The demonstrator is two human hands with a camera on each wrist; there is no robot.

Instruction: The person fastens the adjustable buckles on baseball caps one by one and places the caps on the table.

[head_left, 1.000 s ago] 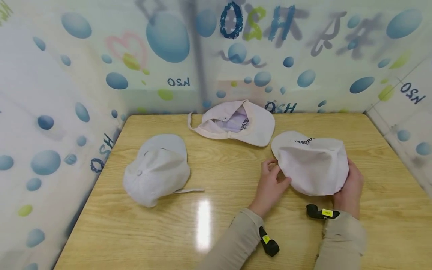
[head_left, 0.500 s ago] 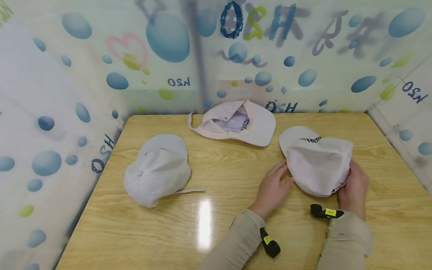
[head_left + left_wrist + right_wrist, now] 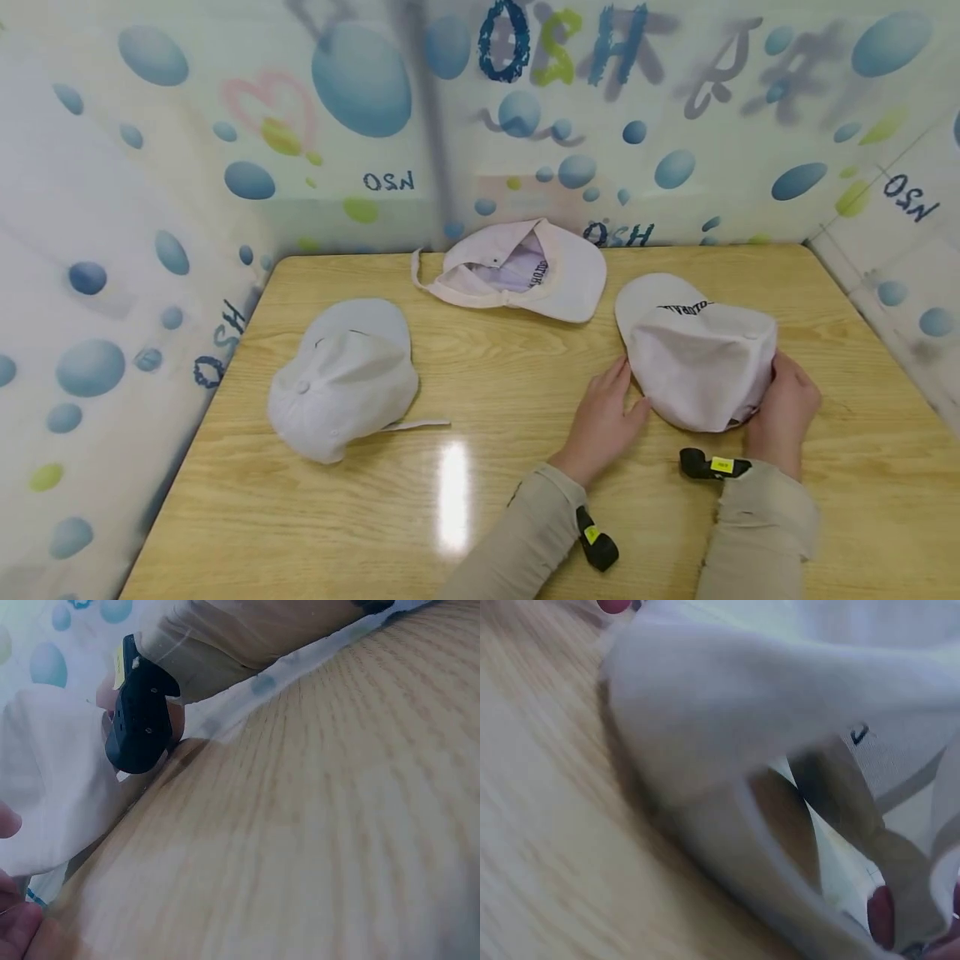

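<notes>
On the table's right side rests a white baseball cap [image 3: 701, 367] with dark lettering, its brim pointing to the back left. My right hand [image 3: 783, 408] holds the rear of this cap near the strap; some of those fingers are behind the fabric in the head view. The right wrist view shows the cap's back opening and band [image 3: 727, 832] close up, with fingertips [image 3: 881, 915] at the fabric. At the cap's left side, my left hand [image 3: 603, 425] touches the edge by the brim, its fingers fairly straight and its thumb apart from them.
A second white cap [image 3: 341, 392] lies crown up at the left, its strap trailing right. Near the back edge a third cap [image 3: 573, 275] lies with its inside showing. Patterned walls [image 3: 360, 100] border the wooden table [image 3: 337, 525] at the back and sides.
The held cap has shifted slightly right and toward the back, with both hands following. My left fingers have straightened from a bent pose. The other caps have stayed put.
</notes>
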